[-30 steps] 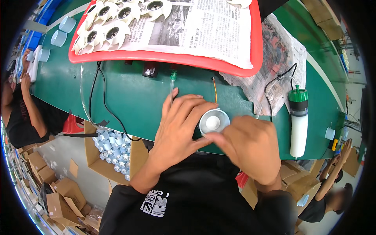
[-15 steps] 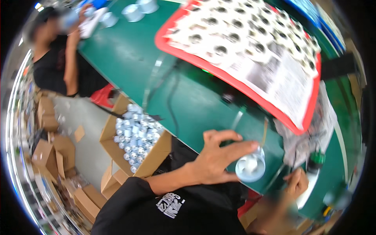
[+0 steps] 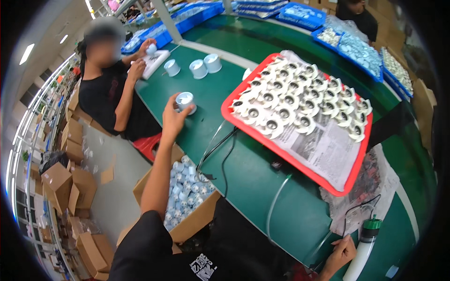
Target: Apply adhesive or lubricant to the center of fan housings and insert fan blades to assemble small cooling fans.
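My left hand [image 3: 174,119] reaches out over the table, its thumb and fingers closed round a light blue plastic cup [image 3: 186,107] with a white part inside. Farther off stand similar blue cups [image 3: 198,71] in a loose group. At the lower right, my right hand [image 3: 343,255] is curled, the fingertips drawn together; what they grip, if anything, is too small to make out. Beside it lies a white cylinder [image 3: 360,256] with a green cap [image 3: 372,225] and a thin black tube. A red tray [image 3: 227,104] holds rows of white impeller-like parts [image 3: 283,114] on newspaper.
A cardboard box [image 3: 199,218] full of small blue-and-white parts stands by the table's left edge. Clear tubing [image 3: 271,210] and black cables [image 3: 227,157] cross the green table [image 3: 248,175]. A co-worker [image 3: 105,91] sits at the left, hands round a blue cup. Blue trays [image 3: 361,54] line the back.
My left hand has carried the blue cup from near my body, by the right hand, out to the far left. My right hand stays by the green-capped cylinder. The view has shifted.
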`<state>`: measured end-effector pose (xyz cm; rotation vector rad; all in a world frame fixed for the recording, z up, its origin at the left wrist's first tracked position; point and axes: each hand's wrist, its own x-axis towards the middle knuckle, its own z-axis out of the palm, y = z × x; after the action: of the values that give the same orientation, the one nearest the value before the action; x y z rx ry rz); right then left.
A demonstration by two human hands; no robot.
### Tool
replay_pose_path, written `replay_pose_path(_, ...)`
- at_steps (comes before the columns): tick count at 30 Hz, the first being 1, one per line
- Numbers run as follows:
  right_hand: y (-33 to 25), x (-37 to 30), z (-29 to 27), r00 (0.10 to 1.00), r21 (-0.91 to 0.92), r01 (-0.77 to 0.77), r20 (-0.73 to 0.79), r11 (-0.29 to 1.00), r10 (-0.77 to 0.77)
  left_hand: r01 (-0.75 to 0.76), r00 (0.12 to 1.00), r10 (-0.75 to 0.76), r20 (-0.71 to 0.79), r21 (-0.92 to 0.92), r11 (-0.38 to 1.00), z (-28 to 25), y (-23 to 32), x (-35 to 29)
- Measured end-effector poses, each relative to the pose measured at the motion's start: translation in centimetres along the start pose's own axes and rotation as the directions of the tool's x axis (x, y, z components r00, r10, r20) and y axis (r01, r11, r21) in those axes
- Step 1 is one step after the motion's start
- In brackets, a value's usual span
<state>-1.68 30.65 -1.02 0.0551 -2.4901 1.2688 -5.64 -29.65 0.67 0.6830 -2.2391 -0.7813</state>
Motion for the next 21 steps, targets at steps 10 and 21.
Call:
replay_pose_path(10,-1.7,0.1,-0.4,0.995,-0.085,0.081,-0.045,0.993,-0.085,0.169,0.968,-0.031,-0.248,0.561,0.811,3.6,0.2,8.7)
replay_pose_path(21,-2.6,0.6,-0.9,0.980,-0.059,0.062,-0.187,0.996,-0.072,-0.215,0.865,0.407,0.292,-0.518,0.828,4.6,17.4,-18.6)
